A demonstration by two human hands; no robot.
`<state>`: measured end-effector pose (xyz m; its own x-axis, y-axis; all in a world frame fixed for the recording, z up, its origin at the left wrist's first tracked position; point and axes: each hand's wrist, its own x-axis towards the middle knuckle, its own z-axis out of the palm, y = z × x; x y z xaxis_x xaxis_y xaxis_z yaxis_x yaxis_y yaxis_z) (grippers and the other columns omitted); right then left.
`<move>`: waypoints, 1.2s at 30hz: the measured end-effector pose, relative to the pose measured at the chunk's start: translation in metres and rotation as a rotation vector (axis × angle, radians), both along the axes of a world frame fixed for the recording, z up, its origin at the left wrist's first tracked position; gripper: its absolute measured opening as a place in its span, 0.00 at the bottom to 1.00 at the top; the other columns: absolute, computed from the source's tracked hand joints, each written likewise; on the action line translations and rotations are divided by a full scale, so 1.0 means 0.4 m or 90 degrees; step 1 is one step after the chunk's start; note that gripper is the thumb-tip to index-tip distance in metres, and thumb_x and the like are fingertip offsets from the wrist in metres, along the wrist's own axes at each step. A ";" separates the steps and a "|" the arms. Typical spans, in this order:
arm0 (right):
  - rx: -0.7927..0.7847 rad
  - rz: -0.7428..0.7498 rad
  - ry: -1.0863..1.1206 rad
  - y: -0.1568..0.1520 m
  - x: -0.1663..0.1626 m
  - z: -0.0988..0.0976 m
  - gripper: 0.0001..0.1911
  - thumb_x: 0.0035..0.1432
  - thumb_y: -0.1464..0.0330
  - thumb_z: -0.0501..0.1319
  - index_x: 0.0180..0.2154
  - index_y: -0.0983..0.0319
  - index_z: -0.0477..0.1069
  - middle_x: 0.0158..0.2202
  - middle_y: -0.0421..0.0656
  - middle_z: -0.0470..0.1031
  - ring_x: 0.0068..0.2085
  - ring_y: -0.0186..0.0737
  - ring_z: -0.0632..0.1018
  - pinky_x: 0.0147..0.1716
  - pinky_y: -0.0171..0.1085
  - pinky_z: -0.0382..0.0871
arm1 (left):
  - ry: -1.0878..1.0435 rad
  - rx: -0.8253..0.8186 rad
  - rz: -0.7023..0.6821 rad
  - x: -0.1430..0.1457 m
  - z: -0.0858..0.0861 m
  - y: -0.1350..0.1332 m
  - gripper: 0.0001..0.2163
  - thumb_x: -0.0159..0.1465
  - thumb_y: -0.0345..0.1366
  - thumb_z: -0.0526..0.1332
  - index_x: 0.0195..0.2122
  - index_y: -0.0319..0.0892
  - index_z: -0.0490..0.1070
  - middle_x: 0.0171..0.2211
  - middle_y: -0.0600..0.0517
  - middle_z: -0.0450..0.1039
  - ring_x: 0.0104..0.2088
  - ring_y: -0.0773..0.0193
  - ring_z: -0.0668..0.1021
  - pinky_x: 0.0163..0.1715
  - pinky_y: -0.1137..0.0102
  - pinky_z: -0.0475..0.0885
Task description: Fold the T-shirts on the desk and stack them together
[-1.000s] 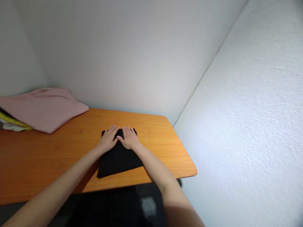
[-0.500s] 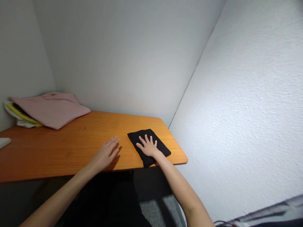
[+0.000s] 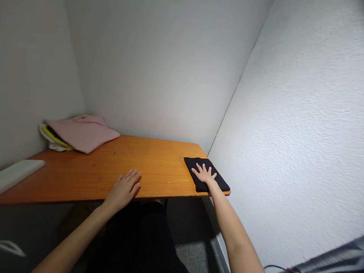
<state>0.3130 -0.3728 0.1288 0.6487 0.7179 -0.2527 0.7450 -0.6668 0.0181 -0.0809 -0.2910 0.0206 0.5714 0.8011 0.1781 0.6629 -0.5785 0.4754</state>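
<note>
A folded black cloth (image 3: 217, 181) lies flat at the right end of the wooden table (image 3: 153, 163), its near side along the front edge. My right hand (image 3: 204, 175) rests palm down on it with the fingers spread. To the left, my left hand (image 3: 123, 189) is stretched out, palm down, over the front part of the table. It holds nothing, and the cloth is well apart from it. Whether the left palm touches the wood I cannot tell.
At the back left corner a pink cloth (image 3: 85, 132) lies on top of yellow, black and white cloths (image 3: 54, 138). A white flat object (image 3: 19, 172) sits at the left edge. Walls bound the table at the back and right.
My right hand and the black cloth under it have moved right, to the table's right edge. My left hand stays open at the front. The view has turned somewhat left.
</note>
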 end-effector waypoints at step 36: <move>0.409 0.089 0.122 0.011 0.228 -0.203 0.49 0.46 0.34 0.36 0.66 0.42 0.26 0.64 0.33 0.62 0.64 0.51 0.63 0.62 0.54 0.50 | -0.003 0.077 0.196 -0.155 0.043 0.371 0.19 0.67 0.42 0.52 0.53 0.40 0.73 0.56 0.42 0.71 0.57 0.53 0.71 0.59 0.65 0.62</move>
